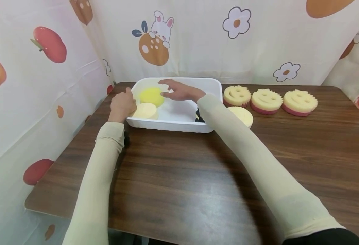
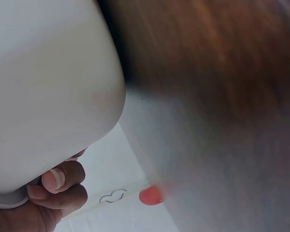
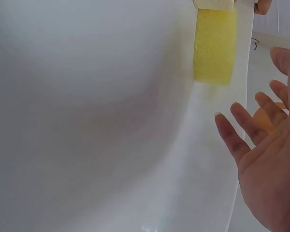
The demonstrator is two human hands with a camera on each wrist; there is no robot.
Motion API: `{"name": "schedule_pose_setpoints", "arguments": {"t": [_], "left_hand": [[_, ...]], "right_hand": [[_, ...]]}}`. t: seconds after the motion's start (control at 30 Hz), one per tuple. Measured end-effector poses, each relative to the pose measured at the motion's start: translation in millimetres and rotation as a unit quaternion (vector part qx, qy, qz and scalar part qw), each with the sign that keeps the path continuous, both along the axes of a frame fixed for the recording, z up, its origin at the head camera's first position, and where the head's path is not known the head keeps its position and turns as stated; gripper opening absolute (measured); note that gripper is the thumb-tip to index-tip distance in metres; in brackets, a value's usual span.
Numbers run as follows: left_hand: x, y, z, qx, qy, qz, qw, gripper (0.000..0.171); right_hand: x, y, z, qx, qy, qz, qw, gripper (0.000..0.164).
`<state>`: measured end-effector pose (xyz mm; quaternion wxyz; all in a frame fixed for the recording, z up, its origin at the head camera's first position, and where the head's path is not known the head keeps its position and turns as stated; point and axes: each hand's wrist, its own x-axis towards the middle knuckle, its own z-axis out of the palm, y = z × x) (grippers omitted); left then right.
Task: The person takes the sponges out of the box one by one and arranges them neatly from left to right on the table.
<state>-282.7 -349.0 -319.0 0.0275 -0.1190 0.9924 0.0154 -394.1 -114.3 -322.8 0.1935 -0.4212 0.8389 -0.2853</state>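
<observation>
My left hand (image 1: 122, 104) grips the left side of a white tray (image 1: 170, 126) near the back of the table. In the left wrist view, its curled fingers (image 2: 63, 176) and thumb close around the tray's edge. A round yellow sponge (image 1: 152, 96) and a round cream sponge (image 1: 146, 111) lie together at the tray's left end. My right hand (image 1: 181, 91) hovers over the tray beside the yellow sponge, fingers spread and holding nothing. The right wrist view shows its palm (image 3: 268, 179) apart from the yellow sponge's side (image 3: 215, 48).
Right of the tray stand three smiley-faced sponges (image 1: 266, 101) with cream tops and pink undersides. A plain round cream sponge (image 1: 242, 115) sits nearer, partly behind my right sleeve (image 1: 246, 149). Printed fabric (image 1: 198, 47) hangs behind and beside the brown wooden table (image 1: 179, 177).
</observation>
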Motion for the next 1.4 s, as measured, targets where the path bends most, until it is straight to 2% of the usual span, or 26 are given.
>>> {"name": "schedule_pose_setpoints", "arguments": {"t": [0.53, 0.7, 0.93, 1.07, 1.4], "left_hand": [[2.3, -2.4, -0.3, 0.006, -0.005, 0.017, 0.9998, 0.062], [1.7, -2.8, -0.8, 0.005, -0.006, 0.014, 0.9999, 0.063], [1.0, -0.7, 0.3, -0.003, 0.004, 0.005, 1.0, 0.063], [0.8, 1.0, 0.8, -0.003, 0.0, 0.006, 1.0, 0.064], [-1.5, 3.4, 0.4, -0.002, -0.001, 0.006, 1.0, 0.063]], "right_hand": [[1.8, -6.3, -4.0, 0.058, -0.013, 0.044, 0.997, 0.073], [0.6, -6.2, -5.0, 0.074, -0.008, 0.048, 0.996, 0.073], [2.4, -4.1, -4.8, 0.11, -0.028, 0.03, 0.993, 0.072], [2.6, -3.2, -5.4, 0.124, -0.032, 0.036, 0.991, 0.072], [-0.4, -1.3, -6.0, 0.133, 0.004, 0.053, 0.99, 0.067]]}}
